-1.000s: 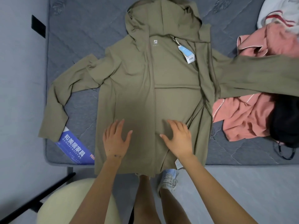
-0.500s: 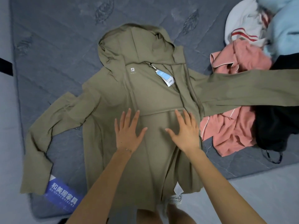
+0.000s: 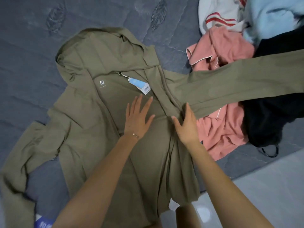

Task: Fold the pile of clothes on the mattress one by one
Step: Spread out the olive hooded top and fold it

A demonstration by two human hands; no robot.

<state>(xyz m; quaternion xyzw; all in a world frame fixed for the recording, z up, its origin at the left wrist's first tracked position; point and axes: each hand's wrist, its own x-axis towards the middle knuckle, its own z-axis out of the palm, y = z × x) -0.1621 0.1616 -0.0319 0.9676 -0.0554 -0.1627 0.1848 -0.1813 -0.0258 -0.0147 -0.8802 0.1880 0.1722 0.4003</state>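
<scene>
Head: one hoodie (image 3: 92, 122), two hands (image 3: 137, 119) (image 3: 186, 125)

An olive hooded jacket (image 3: 92, 122) lies spread open on the grey mattress (image 3: 24, 63), hem over its edge. One sleeve (image 3: 230, 83) stretches across the pile of clothes (image 3: 222, 129) beside it.

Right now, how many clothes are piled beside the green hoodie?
4: white striped top farthest back, light blue garment top right, pink garment next to the hoodie, black garment at the right edge. Others may be hidden.
</scene>
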